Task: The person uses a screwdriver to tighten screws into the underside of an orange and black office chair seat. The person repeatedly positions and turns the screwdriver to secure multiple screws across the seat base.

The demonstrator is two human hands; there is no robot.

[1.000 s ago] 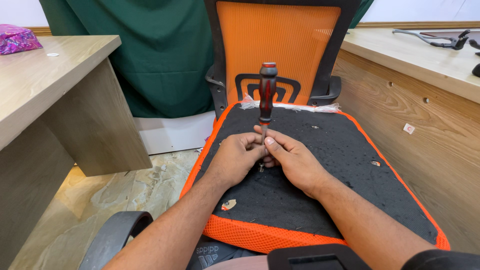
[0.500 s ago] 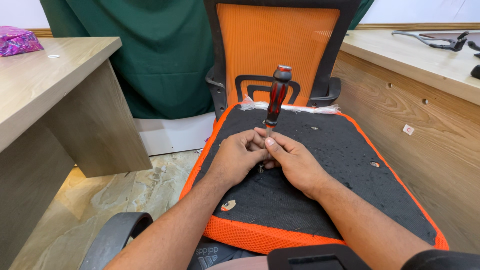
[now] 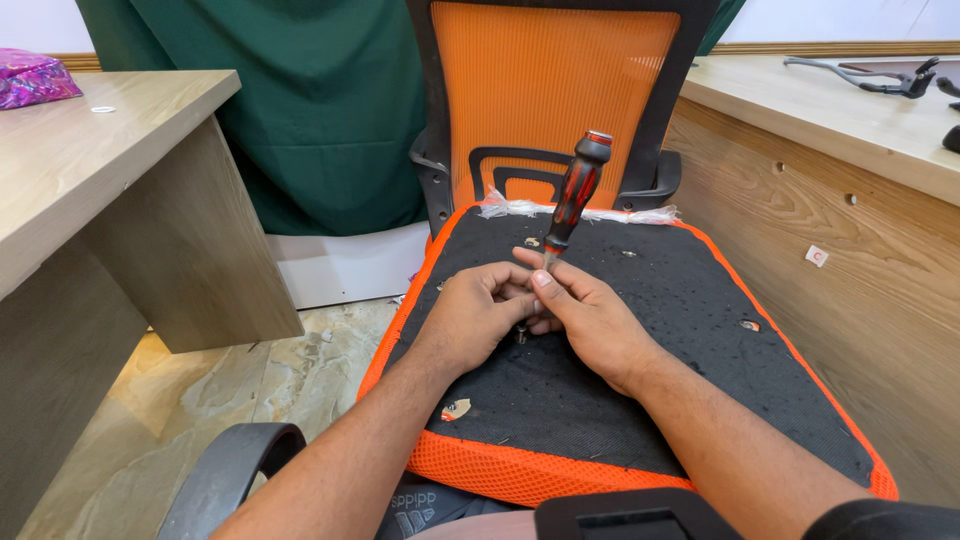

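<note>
Screwdriver point(image 3: 575, 195) with a red and black handle stands tilted over the black underside of an orange office chair seat point(image 3: 640, 400), its handle leaning up and to the right while its thin metal shaft runs down into our fingers near the middle of the panel. Our left hand point(image 3: 478, 312) rests palm-down on the seat, fingers curled in around the lower shaft. Our right hand point(image 3: 590, 318) meets it from the other side, thumb and fingertips pinched narrowly on the shaft just below the handle, so both hands close on the tool at one spot and touch each other there. The tip itself is hidden under our fingers; we cannot tell what it sits in. Small metal fittings dot the black panel, one point(image 3: 749, 325) well to the right of our hands. Behind the seat rises the orange mesh chair back point(image 3: 550, 90) in its black frame. A wooden desk point(image 3: 110, 180) stands to the left, a wooden counter point(image 3: 830, 110) to the right, and a green curtain point(image 3: 300, 110) hangs beyond.
</note>
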